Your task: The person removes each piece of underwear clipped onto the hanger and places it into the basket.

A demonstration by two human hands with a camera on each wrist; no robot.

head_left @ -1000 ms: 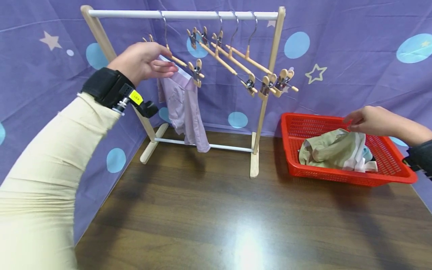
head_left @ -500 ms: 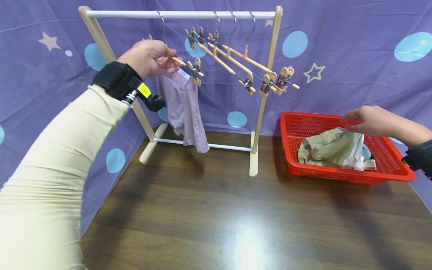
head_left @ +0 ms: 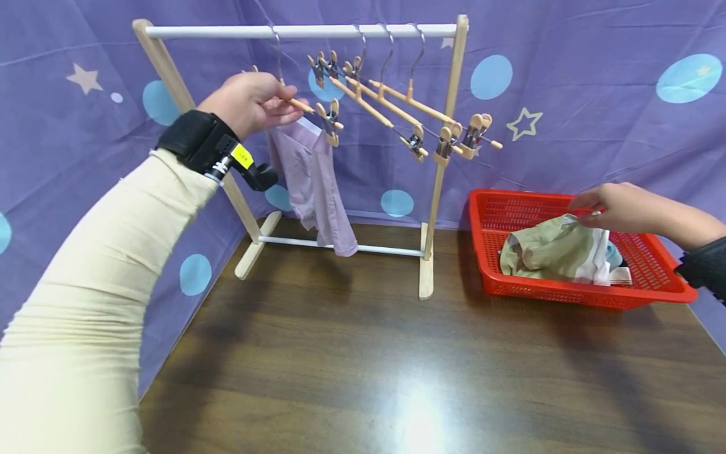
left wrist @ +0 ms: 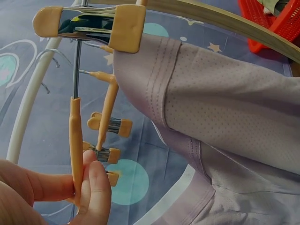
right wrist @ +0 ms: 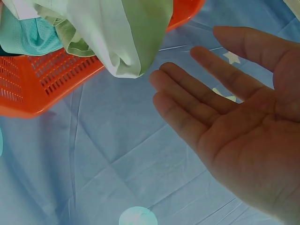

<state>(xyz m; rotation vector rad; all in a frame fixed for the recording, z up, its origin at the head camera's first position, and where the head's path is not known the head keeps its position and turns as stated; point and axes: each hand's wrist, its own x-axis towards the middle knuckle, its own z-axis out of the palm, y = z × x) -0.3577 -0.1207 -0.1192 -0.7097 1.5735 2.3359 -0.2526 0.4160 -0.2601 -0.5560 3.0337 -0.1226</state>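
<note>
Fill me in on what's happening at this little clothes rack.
A person is hanging laundry. Their left hand pinches the bar of a wooden clip hanger on the rack, with lilac shorts clipped to it. Their right hand, fingers open, hovers over the olive garment in the red basket. Three more hangers hang bare.

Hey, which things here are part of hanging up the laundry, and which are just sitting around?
In use:
left hand pinching the hanger
lilac garment clipped on it
rack
right hand, open over the red basket
khaki garment in the basket

Just there:
empty hangers
starry backdrop
table
</note>
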